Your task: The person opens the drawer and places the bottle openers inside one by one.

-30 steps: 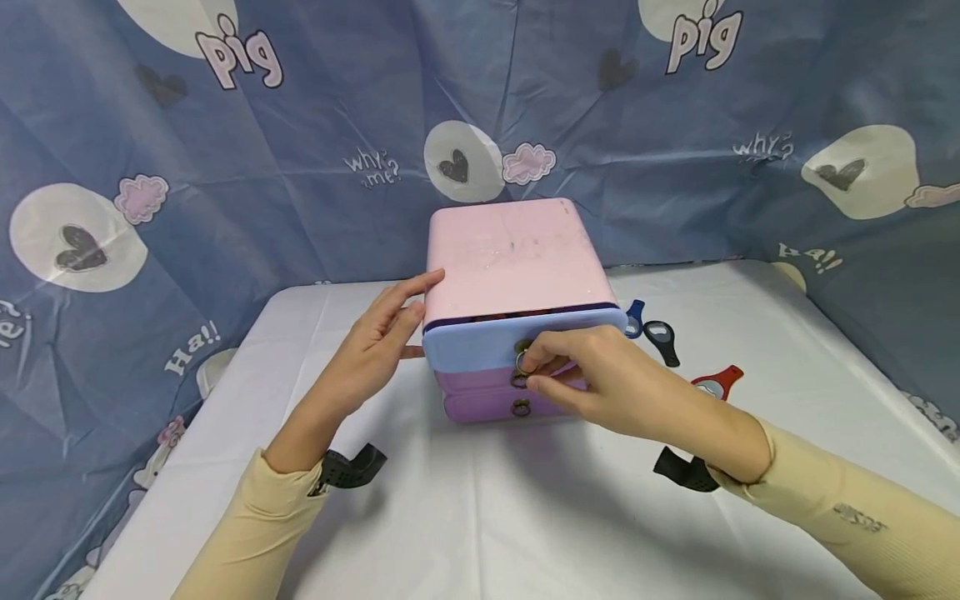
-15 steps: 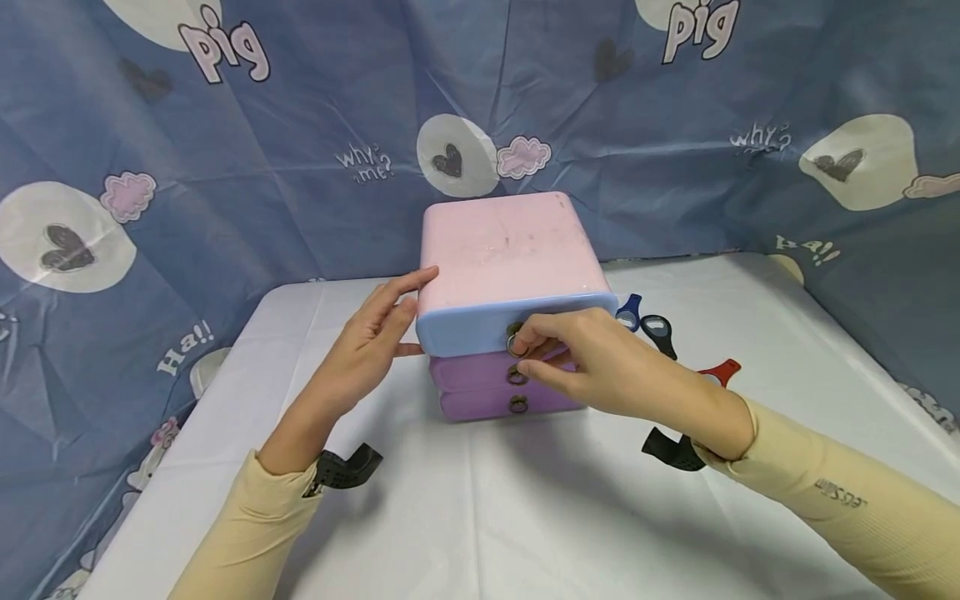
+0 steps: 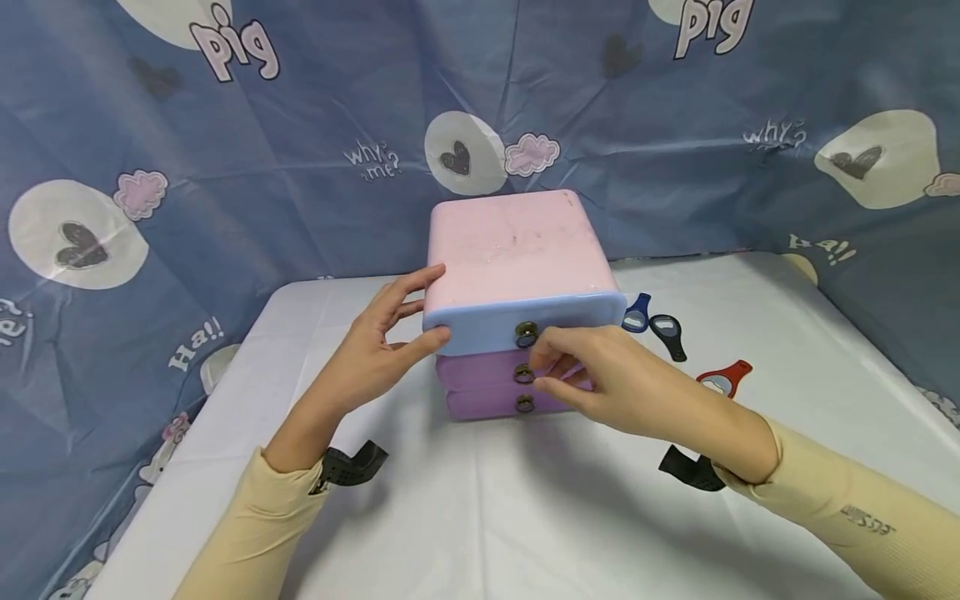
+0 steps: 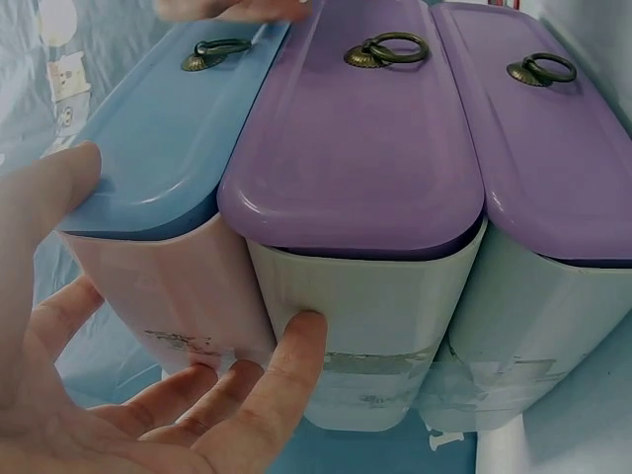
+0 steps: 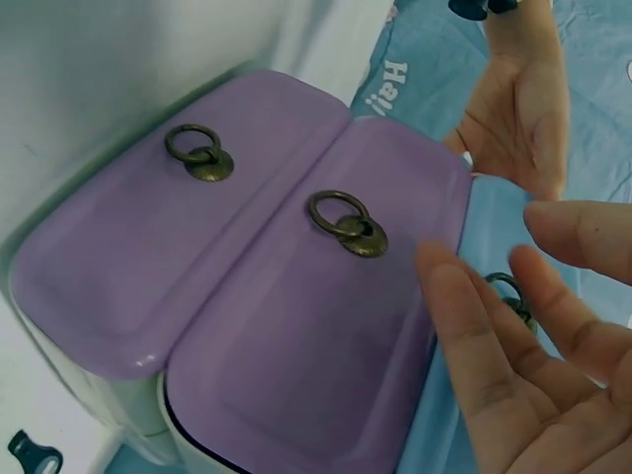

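Observation:
A small drawer chest with a pink top [image 3: 517,250] stands on the table. Its top drawer has a blue front [image 3: 480,331], flush with the pink shell; two purple fronts lie below, the middle [image 3: 476,372] and the bottom one [image 3: 480,404]. Each carries a bronze ring pull, such as the middle ring [image 5: 338,212]. My left hand [image 3: 367,358] rests on the chest's left side, with its thumb [image 4: 74,173] on the blue front's corner. Close before the purple middle drawer hovers my right hand [image 3: 607,371], fingers bent loosely, gripping no ring.
To the right of the chest, on the white-covered table [image 3: 465,517], lie a blue tag [image 3: 636,315], a black tag [image 3: 667,333] and a red tag [image 3: 724,379]. A blue patterned cloth [image 3: 337,100] hangs behind.
The blue drawer has slid in until flush with the shell. My right hand has let go of its ring and dropped slightly. My left thumb has moved onto the blue front.

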A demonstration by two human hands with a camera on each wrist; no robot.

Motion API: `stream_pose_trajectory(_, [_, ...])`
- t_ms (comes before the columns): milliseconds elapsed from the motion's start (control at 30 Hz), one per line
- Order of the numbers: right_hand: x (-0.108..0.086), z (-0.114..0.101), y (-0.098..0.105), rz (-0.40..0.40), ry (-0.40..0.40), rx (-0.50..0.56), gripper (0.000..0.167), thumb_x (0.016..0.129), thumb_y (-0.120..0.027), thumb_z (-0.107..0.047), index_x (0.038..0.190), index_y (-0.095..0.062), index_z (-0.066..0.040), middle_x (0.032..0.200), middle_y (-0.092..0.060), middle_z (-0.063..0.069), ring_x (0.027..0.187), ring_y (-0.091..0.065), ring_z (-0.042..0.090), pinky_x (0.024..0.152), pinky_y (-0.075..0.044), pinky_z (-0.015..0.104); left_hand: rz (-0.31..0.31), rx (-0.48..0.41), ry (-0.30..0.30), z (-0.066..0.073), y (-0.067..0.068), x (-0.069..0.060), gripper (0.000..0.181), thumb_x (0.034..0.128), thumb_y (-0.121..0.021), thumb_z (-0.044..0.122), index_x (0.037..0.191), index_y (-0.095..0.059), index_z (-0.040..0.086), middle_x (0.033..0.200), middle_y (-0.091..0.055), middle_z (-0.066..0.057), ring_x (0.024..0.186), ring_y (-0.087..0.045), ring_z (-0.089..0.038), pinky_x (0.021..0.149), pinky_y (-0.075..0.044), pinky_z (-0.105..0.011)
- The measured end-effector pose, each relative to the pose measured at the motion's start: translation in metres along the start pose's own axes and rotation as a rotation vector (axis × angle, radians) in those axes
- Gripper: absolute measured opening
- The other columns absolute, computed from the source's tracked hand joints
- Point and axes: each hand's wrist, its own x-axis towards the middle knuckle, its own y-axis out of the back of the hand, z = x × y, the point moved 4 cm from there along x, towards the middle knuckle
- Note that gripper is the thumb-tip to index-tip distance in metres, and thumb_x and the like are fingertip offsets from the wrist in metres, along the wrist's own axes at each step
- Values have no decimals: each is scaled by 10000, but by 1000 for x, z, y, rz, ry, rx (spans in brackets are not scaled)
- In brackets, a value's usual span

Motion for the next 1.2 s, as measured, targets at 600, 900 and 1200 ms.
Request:
stream_pose_trajectory(600, [-8, 17, -35, -126, -23, -127, 383, 1008, -763, -153, 1369, -722, -33, 965, -774, -50, 766, -639, -31, 675, -568, 175, 1, 16, 3, 2, -1, 0, 685, 1028, -760, 293, 1589, -434, 511, 1711, -334, 168, 1555, -439, -311, 1039, -584, -641])
stream_pose_trajectory(900, [-9, 23, -41, -134, -27, -118, 428, 1025, -754, -207, 1395, -694, 0, 991, -790, -26, 781, -676, -22, 694, -603, 204, -2, 5, 0, 2, -1, 1, 689, 1026, -763, 282, 1590, -436, 505, 1713, -333, 165, 1554, -439, -309, 1033, -593, -628])
stream_pose_trajectory(1200, [-8, 26, -44, -143, -37, -113, 416, 1019, -757, -179, 1389, -697, 2, 991, -790, -10, 790, -701, 5, 705, -618, 209, -2, 1, -3, 1, -2, 1, 689, 1024, -765, 279, 1587, -440, 508, 1704, -342, 177, 1552, -440, -305, 1028, -599, -615])
